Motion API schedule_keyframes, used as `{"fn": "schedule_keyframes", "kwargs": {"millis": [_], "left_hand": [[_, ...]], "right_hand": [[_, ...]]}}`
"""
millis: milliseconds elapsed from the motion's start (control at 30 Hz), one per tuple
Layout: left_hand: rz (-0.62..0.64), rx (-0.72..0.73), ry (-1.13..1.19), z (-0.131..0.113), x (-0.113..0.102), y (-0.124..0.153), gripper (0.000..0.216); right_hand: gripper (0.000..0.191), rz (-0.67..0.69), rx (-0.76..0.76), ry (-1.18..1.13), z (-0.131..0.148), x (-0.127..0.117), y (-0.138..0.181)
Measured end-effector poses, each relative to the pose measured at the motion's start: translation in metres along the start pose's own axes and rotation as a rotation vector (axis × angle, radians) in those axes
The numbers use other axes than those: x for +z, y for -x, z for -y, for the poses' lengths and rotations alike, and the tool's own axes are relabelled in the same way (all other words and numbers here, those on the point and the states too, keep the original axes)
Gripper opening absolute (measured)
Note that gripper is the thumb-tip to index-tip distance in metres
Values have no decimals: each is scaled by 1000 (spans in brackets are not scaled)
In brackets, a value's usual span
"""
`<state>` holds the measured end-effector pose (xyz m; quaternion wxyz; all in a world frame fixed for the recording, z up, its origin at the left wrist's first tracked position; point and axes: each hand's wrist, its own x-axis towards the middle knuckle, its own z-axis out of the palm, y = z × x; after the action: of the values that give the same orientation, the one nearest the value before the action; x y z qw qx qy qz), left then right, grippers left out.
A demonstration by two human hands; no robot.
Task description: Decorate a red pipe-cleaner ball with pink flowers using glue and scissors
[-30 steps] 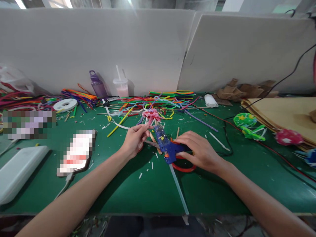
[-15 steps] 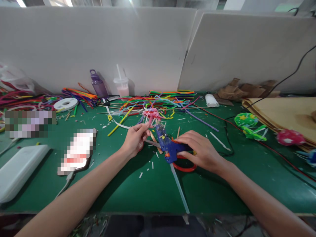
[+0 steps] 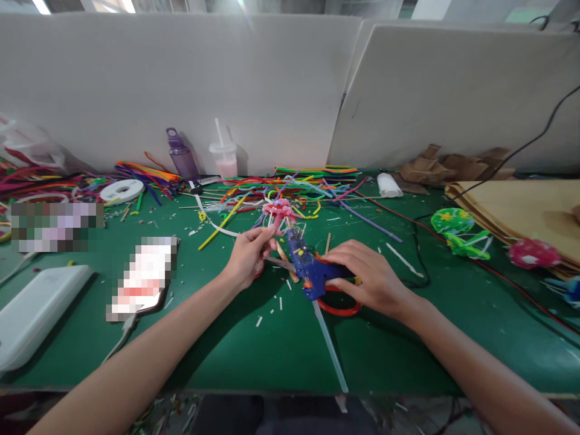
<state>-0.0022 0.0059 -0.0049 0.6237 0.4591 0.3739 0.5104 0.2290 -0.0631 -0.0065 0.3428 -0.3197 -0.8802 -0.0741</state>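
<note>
My left hand (image 3: 247,255) is closed around the stem of a pink pipe-cleaner flower (image 3: 278,211), holding it upright above the green table (image 3: 254,344). My right hand (image 3: 367,275) grips a blue glue gun (image 3: 308,267) that lies low over the table, its nozzle pointing up-left at the flower's stem. A clear glue stick (image 3: 330,346) sticks out of the gun's back toward me. Red-handled scissors (image 3: 338,308) lie under the right hand.
A tangle of coloured pipe cleaners (image 3: 290,187) covers the table's back. A purple bottle (image 3: 180,156), a pink drink cup (image 3: 224,158) and a white tape roll (image 3: 121,191) stand behind. A white box (image 3: 34,314) lies left; green (image 3: 457,229) and pink (image 3: 532,252) crafts and brown paper (image 3: 521,208) right.
</note>
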Motion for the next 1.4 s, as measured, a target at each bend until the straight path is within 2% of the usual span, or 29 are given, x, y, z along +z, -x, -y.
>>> {"fn": "schedule_keyframes", "kwargs": {"millis": [233, 367, 467, 533, 600, 733, 900, 1000, 1100, 1200, 1267, 1400], "left_hand": [[3, -9, -20, 0, 0, 1, 29], [10, -9, -2, 0, 0, 0, 29], [-8, -16, 21, 0, 0, 0, 28], [-7, -13, 31, 0, -2, -1, 27], [15, -3, 62, 0, -4, -2, 26], [69, -33, 218, -2, -9, -8, 20], [76, -86, 354, -6, -11, -9, 15], [87, -89, 373, -8, -11, -8, 16], [117, -81, 411, -10, -10, -7, 17], [125, -60, 467, -14, -12, -8, 16], [103, -48, 497, -17, -15, -10, 15], [59, -36, 502, -21, -22, -13, 13]], "right_hand": [[28, -12, 11, 6, 0, 0, 1], [31, -132, 21, 65, -7, 0, 3], [31, -198, 112, 151, -21, -5, 8], [29, -142, 217, 179, -35, -11, 15], [29, -29, 331, 192, -51, -18, 25], [31, 159, 559, 200, -81, -27, 47], [34, 388, 713, 163, -97, -29, 56], [39, 374, 660, 208, -84, -28, 38], [33, 260, 527, 207, -49, -20, -1], [29, 366, 374, 103, -1, 2, -50], [25, 528, 228, 115, 28, 24, -79], [25, 645, 72, 185, 58, 66, -113]]}}
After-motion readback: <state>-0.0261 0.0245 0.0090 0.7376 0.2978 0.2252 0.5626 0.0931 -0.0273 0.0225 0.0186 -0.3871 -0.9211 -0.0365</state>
